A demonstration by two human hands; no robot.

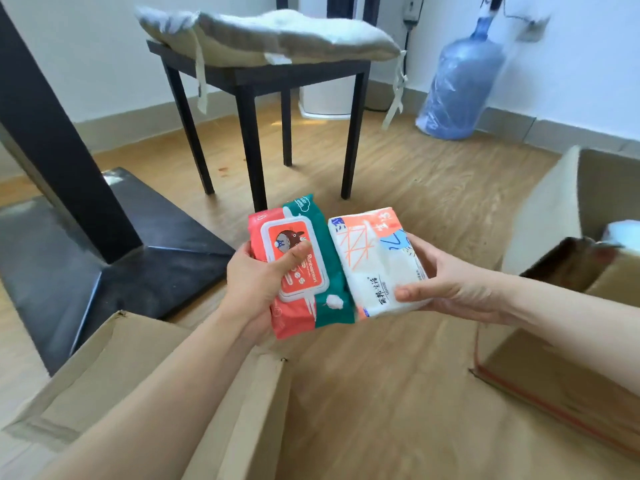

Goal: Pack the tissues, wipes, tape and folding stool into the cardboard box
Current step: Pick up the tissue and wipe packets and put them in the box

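Both packs are up over the open cardboard box point(346, 393), left hand point(256, 282) wrapped round the wipes point(304, 271), thumb on the lid, right hand point(450, 282) clasping the tissues point(374, 261) touching alongside: next, lower and let go inside.

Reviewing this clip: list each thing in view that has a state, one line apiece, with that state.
wipes pack: held in the left hand, lid shut, above the box.
tissue pack: held in the right hand, sealed, beside the wipes.
cardboard box: open, flaps spread, floor bare.
second box: open, something white inside.
water jug: upright against the wall, plastic-wrapped.
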